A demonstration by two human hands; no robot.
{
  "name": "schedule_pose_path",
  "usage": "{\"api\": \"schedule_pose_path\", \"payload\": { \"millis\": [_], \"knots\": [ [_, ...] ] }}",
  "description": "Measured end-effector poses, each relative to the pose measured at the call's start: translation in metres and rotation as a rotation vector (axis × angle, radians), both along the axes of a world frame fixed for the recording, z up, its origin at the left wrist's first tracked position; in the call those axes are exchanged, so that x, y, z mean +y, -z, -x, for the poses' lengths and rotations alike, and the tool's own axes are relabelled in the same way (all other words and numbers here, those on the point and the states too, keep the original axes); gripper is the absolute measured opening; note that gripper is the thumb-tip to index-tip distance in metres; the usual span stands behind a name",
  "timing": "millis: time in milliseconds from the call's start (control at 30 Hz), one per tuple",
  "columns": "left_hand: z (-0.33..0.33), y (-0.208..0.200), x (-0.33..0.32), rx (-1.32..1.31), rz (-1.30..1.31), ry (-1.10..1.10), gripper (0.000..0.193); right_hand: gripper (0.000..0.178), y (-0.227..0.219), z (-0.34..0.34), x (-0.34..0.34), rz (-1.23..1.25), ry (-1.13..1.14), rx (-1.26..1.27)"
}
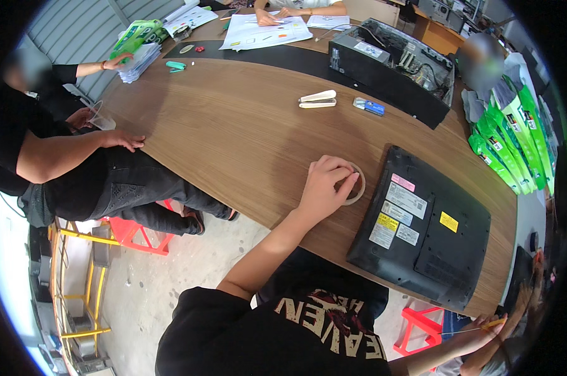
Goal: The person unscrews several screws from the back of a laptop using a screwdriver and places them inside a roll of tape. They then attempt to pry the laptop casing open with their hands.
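Observation:
My left hand [326, 183] is closed on the near-left side of a roll of tape [361, 193] on the wooden table. Its fingers curl over the rim and hide part of the ring. To the right of it lies a black laptop [415, 276], underside up, with white, pink and yellow labels. Low at the right, beyond the table's near edge, my right hand [484, 333] grips a screwdriver [495, 323] with an orange-yellow handle; its thin shaft points left.
Farther back lie a white stapler [317, 100] and a blue-and-white eraser [369, 106]. An opened computer case [390, 69] stands at the far right, near green packages [506, 141]. One person sits left holding a clear cup [102, 118]; another, across, touches papers [265, 32]. A further person is at the right edge.

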State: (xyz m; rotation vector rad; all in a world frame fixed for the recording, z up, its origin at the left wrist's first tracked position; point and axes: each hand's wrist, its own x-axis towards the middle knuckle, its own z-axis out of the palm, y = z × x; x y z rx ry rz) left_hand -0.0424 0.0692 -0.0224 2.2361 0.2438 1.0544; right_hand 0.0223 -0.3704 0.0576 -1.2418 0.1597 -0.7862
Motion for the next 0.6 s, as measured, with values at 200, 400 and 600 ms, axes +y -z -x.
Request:
{"api": "schedule_pose_path", "payload": {
  "millis": [200,400,600],
  "knots": [
    [-0.006,-0.008,-0.002,-0.017,-0.013,0.097,0.005,0.044,0.027,0.019,-0.075,0.221,0.197,0.062],
    [-0.007,-0.009,-0.006,0.060,0.027,0.024,0.005,0.041,0.039,0.001,-0.079,0.086,0.097,-0.018],
    [-0.005,-0.012,-0.010,0.083,0.008,0.039,0.013,0.023,-0.002,-0.042,-0.014,0.357,0.043,-0.042]
  ]
}}
